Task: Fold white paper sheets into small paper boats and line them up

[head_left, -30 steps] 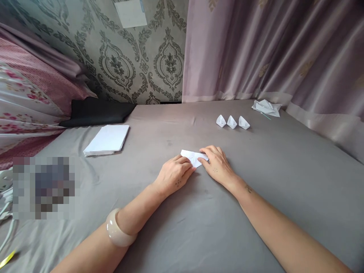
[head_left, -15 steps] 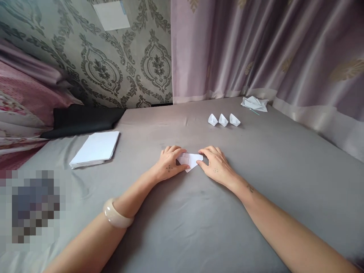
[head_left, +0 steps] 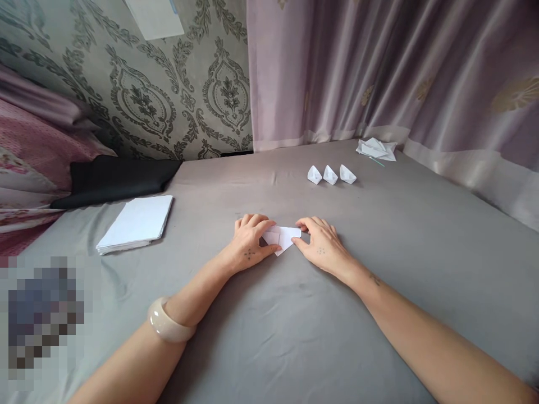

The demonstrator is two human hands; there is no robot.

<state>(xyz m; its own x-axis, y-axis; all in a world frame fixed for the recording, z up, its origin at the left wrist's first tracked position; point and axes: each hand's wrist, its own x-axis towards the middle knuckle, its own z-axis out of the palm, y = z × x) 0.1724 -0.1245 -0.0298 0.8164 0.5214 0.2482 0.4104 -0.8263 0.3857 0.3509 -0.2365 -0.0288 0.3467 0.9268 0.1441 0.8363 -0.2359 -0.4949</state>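
Note:
Between my two hands is a small folded piece of white paper (head_left: 285, 238), with a flat top edge and a point towards me. My left hand (head_left: 251, 242) pinches its left side, thumb in front and fingers behind. At the right corner, the thumb and index finger of my right hand (head_left: 320, 242) close on the paper. The fingers partly cover both ends of it. Beyond my right hand, three small folded paper boats (head_left: 330, 175) stand in a row on the grey cloth.
A stack of white paper (head_left: 135, 223) lies to the left on the grey sheet (head_left: 269, 342). Behind it is a black cloth (head_left: 122, 175). Folded white papers (head_left: 376, 148) lie at the far right by the purple curtain (head_left: 337, 67). A blurred patch covers something at the lower left.
The view has shifted slightly, so the paper stack sits a little further left. Both hands keep the same grip on the folded paper, which looks unchanged.

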